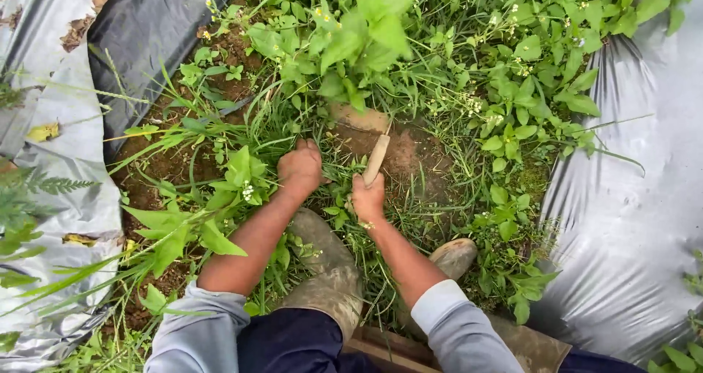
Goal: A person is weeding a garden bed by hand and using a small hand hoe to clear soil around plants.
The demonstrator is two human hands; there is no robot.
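Observation:
My left hand [299,166] is closed around a tuft of grass and weeds [256,135] at ground level. My right hand [367,195] grips the wooden handle of a hand hoe [376,158]. Its soil-caked blade [356,117] is sunk in the earth just beyond the hands. A patch of bare brown soil [410,153] lies to the right of the blade. Both forearms are bare, with grey sleeves pushed up.
Tall leafy weeds [366,36] with small pale flowers crowd the far side and right. Grey plastic sheeting [630,197] covers the ground at right and left, with a black sheet [146,29] at upper left. My muddy boots [329,270] stand below the hands.

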